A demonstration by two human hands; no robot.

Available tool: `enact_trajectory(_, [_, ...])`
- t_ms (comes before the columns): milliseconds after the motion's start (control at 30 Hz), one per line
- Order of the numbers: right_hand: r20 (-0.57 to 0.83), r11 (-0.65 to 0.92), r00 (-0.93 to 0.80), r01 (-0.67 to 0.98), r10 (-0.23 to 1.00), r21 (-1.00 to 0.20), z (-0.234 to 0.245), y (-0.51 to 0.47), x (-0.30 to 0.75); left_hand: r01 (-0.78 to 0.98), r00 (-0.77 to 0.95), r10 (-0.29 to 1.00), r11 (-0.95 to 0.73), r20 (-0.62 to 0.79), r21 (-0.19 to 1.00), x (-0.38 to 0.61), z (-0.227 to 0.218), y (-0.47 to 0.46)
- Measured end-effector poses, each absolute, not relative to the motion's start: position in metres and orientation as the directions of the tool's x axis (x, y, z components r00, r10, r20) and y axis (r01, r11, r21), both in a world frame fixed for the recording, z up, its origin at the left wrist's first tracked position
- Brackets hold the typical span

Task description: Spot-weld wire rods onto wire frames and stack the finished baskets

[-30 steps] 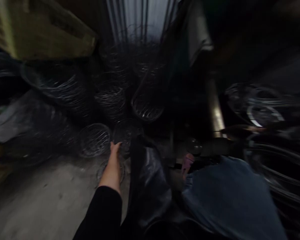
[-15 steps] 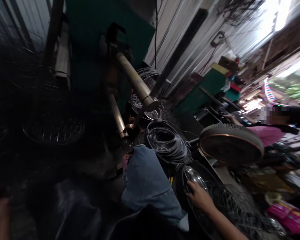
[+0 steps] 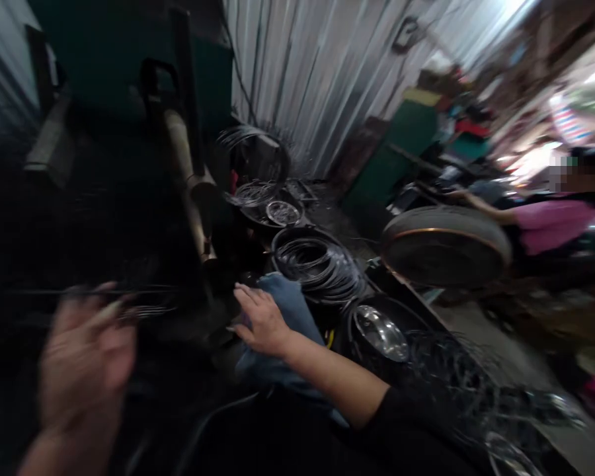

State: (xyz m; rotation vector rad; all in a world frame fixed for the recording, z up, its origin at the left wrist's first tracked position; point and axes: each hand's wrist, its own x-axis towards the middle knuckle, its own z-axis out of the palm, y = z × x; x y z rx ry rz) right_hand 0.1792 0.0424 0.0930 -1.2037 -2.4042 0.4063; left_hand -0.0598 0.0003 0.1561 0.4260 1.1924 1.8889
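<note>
My left hand (image 3: 92, 350), smeared by motion, is raised at the lower left. Its fingers close round some thin metal wires (image 3: 151, 311) that stick out to the right; their full length is lost in the dark. Over a denim-covered knee (image 3: 282, 291) reaches my right hand (image 3: 262, 320), fingers stretched out and thumb apart, with nothing visible in it. Just ahead of it are the lower end of a metal rod (image 3: 205, 248) and the dark machine. A shiny metal bowl (image 3: 381, 332) lies in a black tub to the right of my forearm.
Coiled wire (image 3: 322, 268) fills a round black container beyond my knee, with another wire coil (image 3: 252, 192) behind it. A large round fan-like disc (image 3: 446, 244) stands at right. Farther right sits a person in a pink top (image 3: 555, 225). Corrugated metal wall (image 3: 297, 79) closes the back.
My right hand has left the metal bowl and swung left over the knee. My left hand has risen into view with thin wires. The view has shifted.
</note>
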Motion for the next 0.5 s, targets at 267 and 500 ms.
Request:
enact_trajectory(267, [0.006,0.059,-0.313,0.160,0.950,-0.985,0.076,0.034,0.147,-0.537,-0.016,0.956,0.240,-0.294,0.809,0.003,0.139,-0.032])
enact_trajectory(500, [-0.237,-0.256,-0.286,-0.032,0.929,-0.966,0.079,0.047,0.219,0.119,-0.223,0.965,-0.114,0.138,0.986,-0.063,0.110,-0.032])
